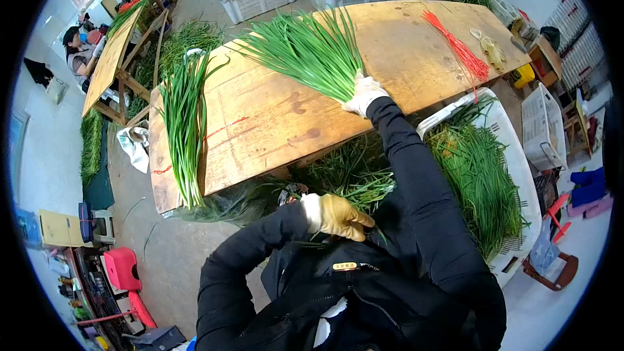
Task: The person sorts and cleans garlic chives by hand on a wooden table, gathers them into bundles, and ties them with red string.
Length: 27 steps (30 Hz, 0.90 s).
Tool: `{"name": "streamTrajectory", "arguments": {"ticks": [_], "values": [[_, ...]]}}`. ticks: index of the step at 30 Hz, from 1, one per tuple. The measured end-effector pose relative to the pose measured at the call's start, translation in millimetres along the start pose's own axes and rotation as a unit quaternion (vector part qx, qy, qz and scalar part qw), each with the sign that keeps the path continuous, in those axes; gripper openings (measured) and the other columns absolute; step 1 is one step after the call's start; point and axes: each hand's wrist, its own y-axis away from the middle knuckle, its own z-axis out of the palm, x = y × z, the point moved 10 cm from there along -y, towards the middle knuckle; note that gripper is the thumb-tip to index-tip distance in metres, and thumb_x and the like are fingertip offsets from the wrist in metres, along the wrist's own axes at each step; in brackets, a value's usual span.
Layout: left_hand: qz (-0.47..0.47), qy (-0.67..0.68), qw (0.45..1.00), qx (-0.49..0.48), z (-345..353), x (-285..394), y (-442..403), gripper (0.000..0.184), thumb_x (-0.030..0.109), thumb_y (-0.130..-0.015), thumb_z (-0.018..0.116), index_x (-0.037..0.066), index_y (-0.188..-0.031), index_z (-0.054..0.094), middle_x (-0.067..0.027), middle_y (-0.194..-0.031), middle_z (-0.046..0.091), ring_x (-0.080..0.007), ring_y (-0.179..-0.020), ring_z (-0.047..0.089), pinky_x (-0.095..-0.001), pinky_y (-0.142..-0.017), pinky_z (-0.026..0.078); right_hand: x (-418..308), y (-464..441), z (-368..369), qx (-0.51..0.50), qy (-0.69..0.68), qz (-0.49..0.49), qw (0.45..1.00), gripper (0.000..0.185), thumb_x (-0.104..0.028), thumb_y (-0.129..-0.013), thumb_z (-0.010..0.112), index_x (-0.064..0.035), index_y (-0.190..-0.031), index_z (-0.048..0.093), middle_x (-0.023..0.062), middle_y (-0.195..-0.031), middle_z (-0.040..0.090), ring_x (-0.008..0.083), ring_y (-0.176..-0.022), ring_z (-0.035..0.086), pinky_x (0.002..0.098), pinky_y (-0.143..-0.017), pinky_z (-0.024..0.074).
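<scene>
My right hand (365,95), in a pale glove, is closed around the lower ends of a bunch of garlic chives (312,52). The leaves fan out over the wooden table (273,130) towards its far edge. Low in front of my jacket is my left hand (341,218) in a yellowish glove, its fingers curled in. A few thin green blades show near its fingertips; whether it grips them I cannot make out. Another bunch of chives (184,130) lies lengthwise at the table's left end.
Red ties (460,49) and a pair of gloves (489,49) lie at the table's right. Beside my right arm stands a white crate (530,201) full of loose greens. More greens (344,169) lie under the table edge. A co-worker (81,52) sits at another table on the left.
</scene>
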Motion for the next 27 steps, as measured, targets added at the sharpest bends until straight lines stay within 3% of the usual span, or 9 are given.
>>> {"name": "streamTrajectory", "arguments": {"ticks": [5, 8, 9, 12, 15, 19, 23, 25, 27], "values": [[-0.161, 0.196, 0.896, 0.364, -69.9, -85.0, 50.4, 0.059, 0.031, -0.079, 0.060, 0.005, -0.126, 0.037, -0.0107, -0.123, 0.045, -0.0227, -0.112, 0.044, -0.0318, -0.095, 0.033, -3.1, 10.4, 9.6, 0.000, 0.011, 0.010, 1.000, 0.085, -0.018, -0.067, 0.068, 0.0034, -0.130, 0.016, 0.0208, -0.107, 0.051, 0.0290, -0.097, 0.054, 0.0340, -0.078, 0.0481], [-0.157, 0.493, 0.775, 0.363, -62.8, -95.1, 48.2, 0.059, 0.038, -0.077, 0.061, 0.009, -0.123, 0.040, -0.0065, -0.122, 0.046, -0.0182, -0.108, 0.046, -0.0337, -0.092, 0.033, -8.9, 51.9, 18.2, -0.034, -0.123, -0.038, 0.991, 0.075, -0.003, -0.064, 0.064, 0.0077, -0.125, 0.021, 0.0221, -0.095, 0.053, 0.0265, -0.080, 0.058, 0.0318, -0.072, 0.0503], [-0.156, 0.493, 0.775, 0.363, -62.4, -93.4, 43.3, 0.059, 0.038, -0.077, 0.061, 0.009, -0.123, 0.040, -0.0065, -0.122, 0.046, -0.0182, -0.108, 0.046, -0.0337, -0.092, 0.033, -1.3, 58.7, 32.5, -0.051, -0.201, -0.035, 0.978, 0.070, -0.016, -0.061, 0.065, 0.0034, -0.118, 0.029, 0.0259, -0.098, 0.054, 0.0383, -0.092, 0.053, 0.0384, -0.080, 0.0444], [-0.089, 0.554, 0.723, 0.403, -61.1, -98.0, 24.5, 0.048, 0.036, -0.077, 0.061, 0.011, -0.116, 0.046, -0.0046, -0.110, 0.053, -0.0176, -0.101, 0.048, -0.0336, -0.085, 0.038, -8.0, 114.9, 29.6, -0.076, -0.332, -0.141, 0.929, 0.079, -0.019, -0.060, 0.068, 0.0002, -0.124, 0.027, 0.0214, -0.112, 0.049, 0.0314, -0.104, 0.048, 0.0327, -0.092, 0.0369], [0.027, 0.550, 0.720, 0.422, -71.3, -66.9, 17.6, 0.054, 0.039, -0.075, 0.063, 0.008, -0.115, 0.045, -0.0063, -0.108, 0.053, -0.0201, -0.098, 0.052, -0.0366, -0.079, 0.046, -9.4, 172.6, 72.5, -0.304, -0.638, -0.126, 0.696, 0.058, -0.007, -0.067, 0.067, -0.0044, -0.117, 0.036, 0.0088, -0.097, 0.053, 0.0190, -0.081, 0.055, 0.0336, -0.074, 0.0498], [0.094, 0.574, 0.702, 0.411, -62.7, -65.6, 23.9, 0.062, 0.038, -0.072, 0.066, 0.004, -0.118, 0.042, -0.0084, -0.108, 0.054, -0.0211, -0.097, 0.053, -0.0363, -0.084, 0.044, -9.1, 218.7, 113.7, -0.353, -0.784, -0.073, 0.506, 0.054, -0.009, -0.070, 0.068, -0.0051, -0.116, 0.039, 0.0069, -0.096, 0.053, 0.0151, -0.077, 0.057, 0.0252, -0.065, 0.0509], [0.058, 0.567, 0.654, 0.497, -60.9, -70.1, 28.8, 0.042, 0.016, -0.073, 0.065, 0.001, -0.109, 0.049, -0.0071, -0.099, 0.058, -0.0174, -0.087, 0.056, -0.0317, -0.078, 0.045, 17.4, 198.8, 104.5, -0.263, -0.614, -0.125, 0.734, 0.084, -0.025, -0.063, 0.077, -0.0041, -0.127, 0.027, 0.0095, -0.117, 0.046, 0.0199, -0.109, 0.042, 0.0318, -0.094, 0.0339], [0.056, 0.578, 0.654, 0.486, -59.4, -67.2, 20.6, 0.036, 0.013, -0.073, 0.065, 0.003, -0.106, 0.052, -0.0060, -0.096, 0.059, -0.0166, -0.084, 0.057, -0.0308, -0.076, 0.046, 23.4, 170.8, 77.8, -0.134, -0.655, -0.202, 0.716, 0.104, -0.031, -0.055, 0.080, -0.0032, -0.132, 0.015, 0.0144, -0.126, 0.036, 0.0222, -0.119, 0.032, 0.0332, -0.099, 0.0268], [0.032, 0.580, 0.647, 0.494, -53.6, -76.8, 11.5, 0.034, 0.011, -0.073, 0.066, 0.005, -0.105, 0.053, -0.0049, -0.095, 0.059, -0.0160, -0.084, 0.057, -0.0303, -0.075, 0.046, 11.5, 170.7, 84.1, -0.186, -0.636, -0.182, 0.726, 0.106, -0.028, -0.054, 0.081, -0.0012, -0.132, 0.015, 0.0116, -0.127, 0.034, 0.0206, -0.117, 0.032, 0.0317, -0.099, 0.0264]]}}
